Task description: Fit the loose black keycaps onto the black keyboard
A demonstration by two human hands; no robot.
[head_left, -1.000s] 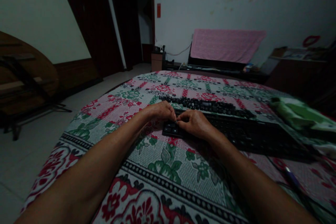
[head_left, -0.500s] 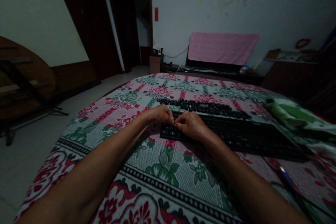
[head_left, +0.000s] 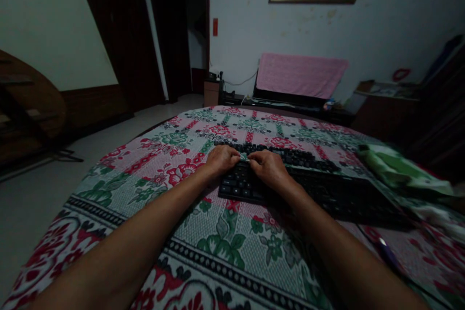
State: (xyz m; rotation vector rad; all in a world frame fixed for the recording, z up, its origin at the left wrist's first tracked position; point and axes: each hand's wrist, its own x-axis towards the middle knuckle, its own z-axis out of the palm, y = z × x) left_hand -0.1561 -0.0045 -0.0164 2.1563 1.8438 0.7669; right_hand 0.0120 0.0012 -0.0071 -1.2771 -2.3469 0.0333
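Observation:
A black keyboard (head_left: pixel 319 191) lies on a table covered by a floral cloth (head_left: pixel 225 237). A row of loose black keycaps (head_left: pixel 290 154) lies just behind it. My left hand (head_left: pixel 222 159) and my right hand (head_left: pixel 268 168) rest over the keyboard's left end, their fingertips meeting at its far edge. Both hands have curled, pinching fingers on something small and pale between them; I cannot make out what it is.
A green and white cloth bundle (head_left: pixel 395 167) lies on the right of the table. A pen (head_left: pixel 387 249) lies near the front right. Beyond the table stand a low cabinet with a pink cloth (head_left: pixel 300 75) and a dark doorway (head_left: pixel 170 29).
My hands have moved from the keyboard's near left corner to its far edge, closer to the keycap row. The camera has tilted up a little.

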